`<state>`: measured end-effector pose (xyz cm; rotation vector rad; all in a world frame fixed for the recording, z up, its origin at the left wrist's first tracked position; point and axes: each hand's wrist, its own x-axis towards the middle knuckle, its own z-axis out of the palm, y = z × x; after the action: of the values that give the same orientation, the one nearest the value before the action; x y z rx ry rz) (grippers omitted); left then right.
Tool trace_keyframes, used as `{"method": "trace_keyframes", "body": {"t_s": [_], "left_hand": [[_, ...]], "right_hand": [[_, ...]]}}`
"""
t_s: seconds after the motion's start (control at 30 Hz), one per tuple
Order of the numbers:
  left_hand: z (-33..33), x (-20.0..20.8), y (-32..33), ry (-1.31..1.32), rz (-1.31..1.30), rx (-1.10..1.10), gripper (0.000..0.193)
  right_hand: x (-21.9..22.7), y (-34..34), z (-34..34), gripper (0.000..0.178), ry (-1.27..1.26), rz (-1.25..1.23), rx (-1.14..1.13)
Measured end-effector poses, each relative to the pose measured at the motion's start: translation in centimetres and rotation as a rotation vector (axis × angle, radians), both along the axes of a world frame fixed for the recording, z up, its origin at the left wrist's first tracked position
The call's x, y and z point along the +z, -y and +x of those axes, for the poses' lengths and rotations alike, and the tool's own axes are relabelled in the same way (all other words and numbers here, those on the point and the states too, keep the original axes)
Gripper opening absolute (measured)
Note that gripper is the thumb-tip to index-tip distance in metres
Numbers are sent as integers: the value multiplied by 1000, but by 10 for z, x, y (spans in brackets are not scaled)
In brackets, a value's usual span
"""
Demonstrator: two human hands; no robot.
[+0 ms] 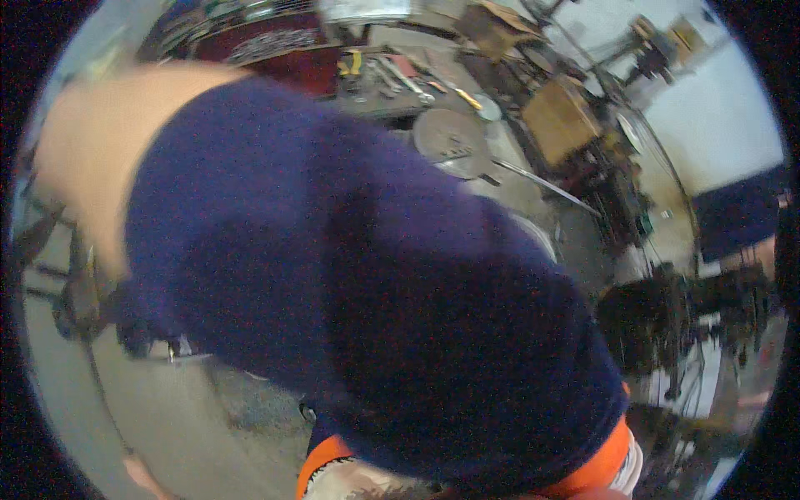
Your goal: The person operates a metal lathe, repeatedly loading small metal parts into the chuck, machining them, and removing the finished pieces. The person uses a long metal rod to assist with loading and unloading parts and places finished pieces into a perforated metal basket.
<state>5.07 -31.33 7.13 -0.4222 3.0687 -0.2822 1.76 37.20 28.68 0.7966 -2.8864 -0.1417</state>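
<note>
A navy sleeve [350, 275], very close to the camera, fills the middle from lower right to upper left. From its cuff comes a bare arm [108, 142], bent at the far left and smeared by motion. It looks like my right arm raised across the view, and no hand shows at its end. Low at the left edge is a small blurred sliver of bare skin [146, 477], perhaps part of my left hand; its fingers cannot be made out. Orange cloth [612, 454] and a patterned light garment [367, 479] show beneath the sleeve. Nothing held is visible.
Beyond the arm, a workbench carries a round metal plate [454, 137], wrenches [404, 79], yellow-handled tools [354, 64] and a long metal rod [546, 187]. A dark red box [287, 62] stands behind. Cardboard boxes [562, 121] and dark machinery [646, 321] line the right.
</note>
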Motion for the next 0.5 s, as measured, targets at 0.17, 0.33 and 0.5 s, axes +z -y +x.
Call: {"method": "trace_keyframes", "body": {"t_s": [0.17, 0.33, 0.5], "left_hand": [[20, -23, 59, -208, 19, 55, 47], [-8, -1, -65, -454, 467, -210, 43], [9, -88, -163, -462, 1072, -84, 23]], "right_hand": [[61, -66, 5, 25, 54, 62, -286], [25, -157, 81, 27, -299, 40, -392], [-47, -204, 207, 30, -52, -509, -634]]}}
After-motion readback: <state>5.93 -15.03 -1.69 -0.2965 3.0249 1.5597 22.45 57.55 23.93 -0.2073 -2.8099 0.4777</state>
